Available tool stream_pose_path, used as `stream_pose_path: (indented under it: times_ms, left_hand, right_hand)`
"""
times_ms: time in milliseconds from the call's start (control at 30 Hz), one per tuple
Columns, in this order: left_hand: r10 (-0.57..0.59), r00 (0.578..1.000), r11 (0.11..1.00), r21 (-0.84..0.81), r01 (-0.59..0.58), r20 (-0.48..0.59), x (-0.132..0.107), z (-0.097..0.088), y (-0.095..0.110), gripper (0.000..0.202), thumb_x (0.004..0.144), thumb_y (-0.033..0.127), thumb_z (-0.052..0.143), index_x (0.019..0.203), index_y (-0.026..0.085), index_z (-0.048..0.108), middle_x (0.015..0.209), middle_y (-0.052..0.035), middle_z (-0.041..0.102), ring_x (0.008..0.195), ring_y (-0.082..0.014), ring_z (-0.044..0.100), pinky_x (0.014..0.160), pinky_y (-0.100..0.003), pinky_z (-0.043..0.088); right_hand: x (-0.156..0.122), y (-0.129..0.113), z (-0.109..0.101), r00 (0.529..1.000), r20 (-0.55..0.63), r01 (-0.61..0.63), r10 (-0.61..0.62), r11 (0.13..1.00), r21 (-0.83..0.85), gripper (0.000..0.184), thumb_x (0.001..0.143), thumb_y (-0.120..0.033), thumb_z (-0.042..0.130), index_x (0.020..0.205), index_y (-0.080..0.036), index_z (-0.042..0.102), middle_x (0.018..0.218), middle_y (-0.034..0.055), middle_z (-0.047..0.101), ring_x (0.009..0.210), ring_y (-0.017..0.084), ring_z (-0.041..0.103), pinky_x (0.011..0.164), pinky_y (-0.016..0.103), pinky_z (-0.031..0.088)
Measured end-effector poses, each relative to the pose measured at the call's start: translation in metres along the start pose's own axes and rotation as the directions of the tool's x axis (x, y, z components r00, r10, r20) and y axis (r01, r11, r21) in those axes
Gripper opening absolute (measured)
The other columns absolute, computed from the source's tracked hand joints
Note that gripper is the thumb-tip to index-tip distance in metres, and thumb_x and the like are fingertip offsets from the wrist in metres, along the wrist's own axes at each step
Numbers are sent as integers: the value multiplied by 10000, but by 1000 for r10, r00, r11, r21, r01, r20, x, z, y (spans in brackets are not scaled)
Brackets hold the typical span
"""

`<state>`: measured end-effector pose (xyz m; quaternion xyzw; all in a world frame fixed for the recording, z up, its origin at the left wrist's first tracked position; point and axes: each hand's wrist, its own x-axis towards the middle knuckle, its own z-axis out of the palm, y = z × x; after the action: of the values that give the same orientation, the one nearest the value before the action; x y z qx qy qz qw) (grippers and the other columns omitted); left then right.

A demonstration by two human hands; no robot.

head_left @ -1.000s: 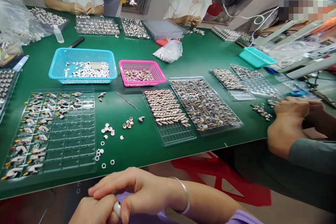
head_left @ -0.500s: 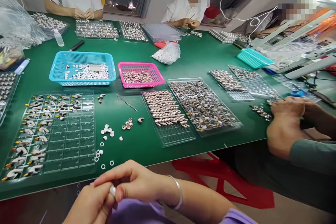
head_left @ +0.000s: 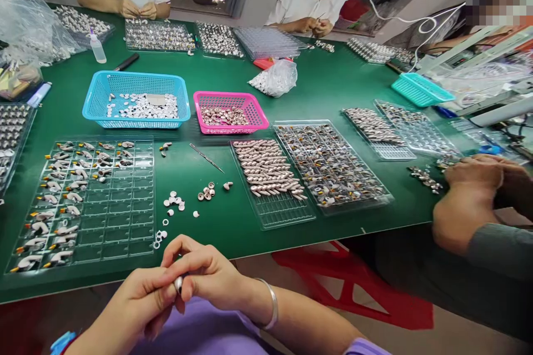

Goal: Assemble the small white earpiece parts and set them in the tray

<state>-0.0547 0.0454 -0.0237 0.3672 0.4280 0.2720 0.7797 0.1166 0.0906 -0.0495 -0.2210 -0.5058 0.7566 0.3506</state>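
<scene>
My left hand [head_left: 137, 302] and my right hand [head_left: 204, 274] meet below the near edge of the green table [head_left: 333, 89]. Both pinch one small white piece [head_left: 179, 283] between their fingertips. A silver bangle [head_left: 270, 305] circles my right wrist. Just beyond my hands, loose white rings [head_left: 160, 237] and small caps [head_left: 206, 193] lie on the table. To their left is a clear compartment tray [head_left: 120, 222] with curved white parts in its left and upper cells.
A blue basket [head_left: 135, 99] and a pink basket [head_left: 229, 111] hold small parts. Clear trays [head_left: 270, 177] of parts and tweezers [head_left: 206, 158] lie mid-table. A co-worker's hands [head_left: 470, 188] work at the right edge; two other people sit at the far side.
My hands have risen toward the table edge, still pinching the small white piece. The view has tilted slightly, showing more of the table's far side.
</scene>
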Motion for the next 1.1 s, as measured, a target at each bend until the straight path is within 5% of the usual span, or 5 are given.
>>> stream_pose_path:
  times_ms: [200, 367, 667, 867, 1100]
  left_hand:
    - [126, 987, 952, 293, -91, -102, -4, -2, 13, 530, 845, 597, 554, 566, 158, 650, 432, 24, 497, 419, -80, 412, 450, -185, 333]
    - [421, 882, 775, 588, -231, -209, -6, -1, 12, 398, 894, 405, 546, 586, 186, 668, 485, 24, 562, 450, -88, 486, 440, -157, 367]
    - [378, 897, 787, 589, -182, -228, -9, 6, 18, 357, 950, 410, 455, 756, 196, 665, 578, 20, 626, 475, -106, 549, 444, -164, 427]
    - [538, 837, 519, 821, -240, -96, -12, 10, 22, 319, 978, 306, 402, 722, 221, 572, 577, 44, 592, 469, -98, 549, 453, -157, 434]
    - [734, 670, 43, 979, -202, 106, -11, 16, 22, 268, 922, 73, 348, 758, 231, 489, 576, 54, 568, 458, -97, 568, 451, -168, 412]
  right_hand:
    - [-1, 4, 7, 989, -17, 146, -146, 989, 11, 239, 787, -381, 774, 990, -254, 779, 1088, 64, 657, 916, 135, 645, 912, 288, 539]
    - [0, 9, 10, 974, -75, 215, -213, 977, 8, 167, 877, -280, 699, 1022, -230, 766, 1127, 80, 710, 815, 118, 700, 798, 236, 591]
    - [5, 0, -3, 940, -86, 275, -331, 879, -389, 210, 876, -361, 690, 959, -178, 753, 886, 46, 655, 726, 92, 647, 667, 176, 573]
    - [2, -14, -11, 948, 75, 296, -309, 772, -562, 235, 951, -338, 583, 981, -137, 703, 865, 70, 689, 747, 112, 666, 723, 213, 572]
    - [0, -34, -10, 922, 279, 384, -269, 541, -748, 215, 996, -249, 490, 962, -108, 649, 757, 61, 674, 720, 126, 626, 687, 197, 517]
